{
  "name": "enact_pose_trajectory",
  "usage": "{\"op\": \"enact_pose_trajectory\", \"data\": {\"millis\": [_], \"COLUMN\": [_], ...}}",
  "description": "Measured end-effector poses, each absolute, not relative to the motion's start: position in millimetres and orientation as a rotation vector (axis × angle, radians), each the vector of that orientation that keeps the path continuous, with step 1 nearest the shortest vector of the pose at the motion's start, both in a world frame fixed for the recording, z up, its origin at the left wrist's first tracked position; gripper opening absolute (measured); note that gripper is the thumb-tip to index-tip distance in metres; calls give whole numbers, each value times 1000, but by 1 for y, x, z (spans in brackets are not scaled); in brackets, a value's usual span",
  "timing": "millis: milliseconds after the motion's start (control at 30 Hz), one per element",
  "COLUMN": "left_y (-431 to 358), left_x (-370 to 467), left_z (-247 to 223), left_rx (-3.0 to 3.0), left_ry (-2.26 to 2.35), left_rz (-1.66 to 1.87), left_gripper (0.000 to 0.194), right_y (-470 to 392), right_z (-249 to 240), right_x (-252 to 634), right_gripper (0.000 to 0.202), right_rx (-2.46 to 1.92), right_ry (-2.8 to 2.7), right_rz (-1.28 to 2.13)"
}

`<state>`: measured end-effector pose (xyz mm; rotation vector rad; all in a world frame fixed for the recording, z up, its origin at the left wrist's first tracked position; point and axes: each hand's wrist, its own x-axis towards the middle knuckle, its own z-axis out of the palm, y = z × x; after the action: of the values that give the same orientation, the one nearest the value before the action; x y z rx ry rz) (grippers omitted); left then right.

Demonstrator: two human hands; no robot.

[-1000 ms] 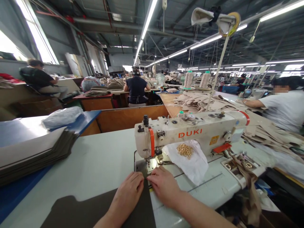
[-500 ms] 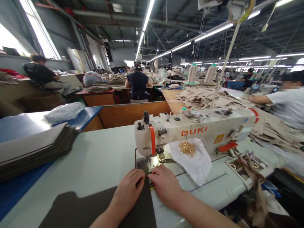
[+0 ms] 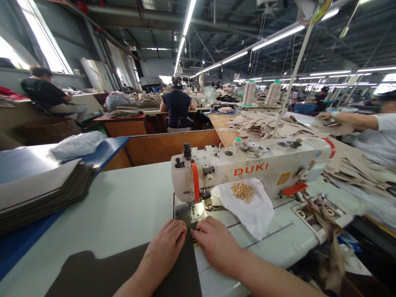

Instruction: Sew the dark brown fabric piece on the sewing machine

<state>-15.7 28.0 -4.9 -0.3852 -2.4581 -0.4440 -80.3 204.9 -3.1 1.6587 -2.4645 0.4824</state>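
A dark brown fabric panel lies flat on the pale table, its far corner under the needle area of a white DUKI sewing machine. My left hand presses flat on the panel just before the presser foot. My right hand rests beside it on the panel's right edge, fingertips pinching that edge near the needle plate. The two hands almost touch.
Gold metal rings sit on a white cloth under the machine arm. A stack of dark panels lies at left, a parts tray at right. Beige cut pieces cover the table behind. A co-worker's arm reaches at right; other people sit farther back.
My hands stay at the presser foot, shifting only slightly on the panel. The co-worker at right has stretched an arm out over the beige pieces. The view has tilted a little.
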Motion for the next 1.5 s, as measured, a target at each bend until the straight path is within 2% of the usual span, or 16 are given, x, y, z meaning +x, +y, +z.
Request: {"op": "enact_pose_trajectory", "data": {"millis": [233,367,667,900,1500], "left_y": [27,31,29,30,28], "left_x": [-14,-15,-14,-14,-15], "left_z": [-7,-4,-4,-1,-6], "left_rx": [-387,-413,-432,-483,-506], "left_ry": [-2489,-2440,-2455,-2406,-2415], "left_rz": [-378,-301,-269,-178,-198], "left_gripper": [20,25,25,30,29], "right_y": [243,243,211,200,203], "right_z": [22,25,-5,-26,-23], "right_x": [-68,-66,-63,-65,-63], "right_gripper": [18,22,17,11,11], "right_rx": [2009,2004,1795,1873,1847], "right_ry": [-2244,-2214,-2273,-2186,-2203], "right_rz": [215,190,506,497,585]}}
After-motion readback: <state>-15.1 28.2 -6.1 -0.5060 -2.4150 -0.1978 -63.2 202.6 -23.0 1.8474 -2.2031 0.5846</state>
